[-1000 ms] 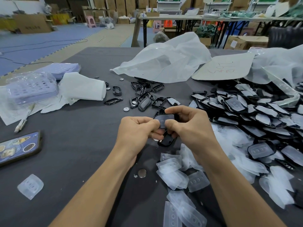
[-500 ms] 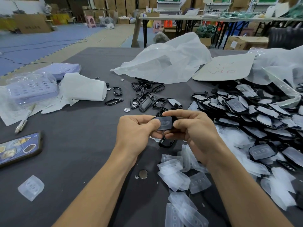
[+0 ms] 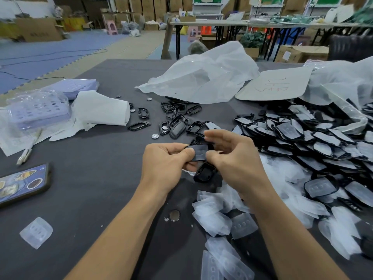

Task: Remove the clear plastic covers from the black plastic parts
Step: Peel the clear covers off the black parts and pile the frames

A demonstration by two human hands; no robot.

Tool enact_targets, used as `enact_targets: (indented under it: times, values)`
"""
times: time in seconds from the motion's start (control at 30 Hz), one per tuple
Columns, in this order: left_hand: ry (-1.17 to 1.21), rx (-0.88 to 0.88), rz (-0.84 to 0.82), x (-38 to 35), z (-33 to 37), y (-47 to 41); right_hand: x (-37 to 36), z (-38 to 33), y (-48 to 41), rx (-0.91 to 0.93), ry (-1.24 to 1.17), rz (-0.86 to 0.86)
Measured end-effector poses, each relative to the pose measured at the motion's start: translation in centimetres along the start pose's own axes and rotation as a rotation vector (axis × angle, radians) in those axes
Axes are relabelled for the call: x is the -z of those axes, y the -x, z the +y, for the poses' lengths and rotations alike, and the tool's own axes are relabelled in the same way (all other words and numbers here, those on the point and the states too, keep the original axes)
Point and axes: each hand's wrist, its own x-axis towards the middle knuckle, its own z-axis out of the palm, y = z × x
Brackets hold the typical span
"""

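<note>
Black part (image 3: 198,152): held above the surface (image 3: 101,178), centre. Left hand (image 3: 165,164) pinches its 9 o'clock end; right hand (image 3: 232,158) grips the 3 o'clock end, index finger lifted. Covered parts pile (image 3: 323,138) at 3 o'clock; loose clear covers (image 3: 214,219) at 5 o'clock.

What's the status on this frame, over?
Left hand grips part, right hand pinches its end. Cover looks still on. Nothing in the way.

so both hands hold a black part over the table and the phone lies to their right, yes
No: the phone lies to their left, as the head view shows. The left hand and right hand do hold a black part over the table.
</note>
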Motion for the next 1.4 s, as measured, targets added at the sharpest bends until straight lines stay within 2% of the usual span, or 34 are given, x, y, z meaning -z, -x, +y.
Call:
enact_targets:
  times: [0.07, 0.13, 0.3, 0.37, 0.47, 0.53, 0.6, 0.67, 0.77, 0.83, 1.0, 1.1, 1.2, 1.3, 1.4]
  values:
    - [0.023, 0.020, 0.024, 0.2, -0.1, -0.2, 0.0, -0.2, 0.4, 0.141, 0.218, -0.035]
    - [0.040, 0.037, 0.011, 0.4, -0.2, -0.2, -0.3, -0.3, 0.6, 0.213, 0.314, -0.033]
    - [-0.007, -0.003, -0.039, 0.3, -0.1, 0.0, 0.5, -0.1, 0.3, 0.217, 0.400, 0.042]
    - [-0.070, -0.033, 0.060, 0.7, -0.4, -0.3, 2.0, 0.1, -0.3, 0.181, 0.505, 0.156]
    - [-0.204, -0.055, 0.266, 2.0, -0.6, -1.2, 5.2, 0.5, -1.3, -0.014, 0.670, 0.483]
    - [-0.311, -0.022, 0.365, 2.9, -0.7, -1.6, 6.0, 0.6, -1.3, -0.106, 0.710, 0.561]
    - [-0.411, 0.013, 0.404, 3.5, -0.6, -1.8, 4.8, 0.6, -1.0, -0.064, 0.722, 0.512]
    - [-0.468, 0.022, 0.399, 3.9, -0.7, -2.0, 2.4, 0.8, -0.6, 0.037, 0.694, 0.373]
    - [-0.569, 0.008, 0.265, 3.9, -1.2, -2.3, -0.5, 1.4, -0.1, 0.066, 0.634, 0.115]
    - [-0.664, 0.000, 0.162, 3.6, -1.7, -2.9, -1.4, 2.0, -0.1, 0.059, 0.635, 0.021]
    - [-0.717, 0.045, 0.055, 3.7, -2.2, -4.6, -1.7, 2.4, -0.8, 0.102, 0.672, 0.056]
    - [-0.788, -0.014, 0.002, 3.1, -2.5, -5.6, -1.5, 2.7, -1.6, 0.079, 0.735, -0.003]
    - [-0.798, -0.112, 0.148, 2.4, -2.1, -6.0, -1.7, 3.0, -2.1, 0.077, 0.762, -0.013]
    - [-0.765, -0.209, 0.334, 2.2, -1.6, -5.6, -1.5, 3.0, -2.2, 0.080, 0.647, 0.081]
    - [-0.632, -0.056, 0.408, 3.1, -1.1, -5.1, -1.3, 3.0, -2.1, 0.064, 0.456, 0.181]
